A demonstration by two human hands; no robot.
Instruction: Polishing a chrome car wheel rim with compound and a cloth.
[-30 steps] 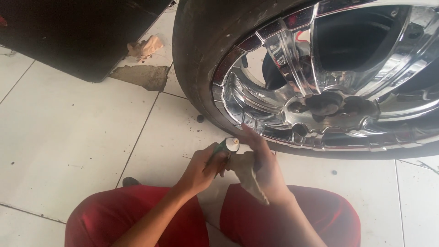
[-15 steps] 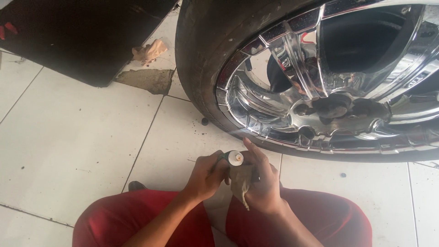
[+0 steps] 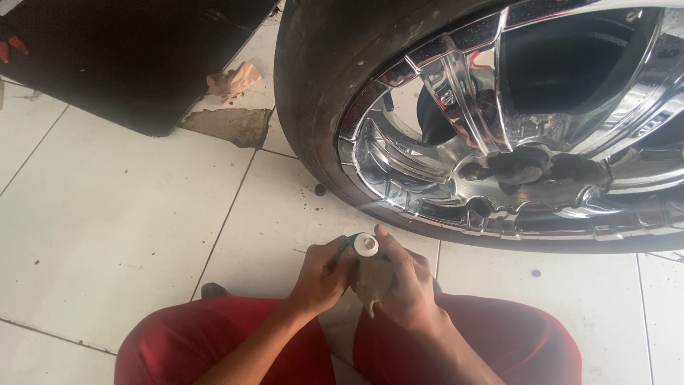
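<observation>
A white tiled floor carries a tyre with a chrome wheel just beyond the fingers, a dark mat far to their left, and a crumpled rag beside a patch of broken tile.

Bright red trousers against glossy white floor tiles with thin dark grout lines. A mirror-bright chrome wheel sits in a dull black tyre. A small container's round white cap, a grey-brown rag, a black mat.
</observation>
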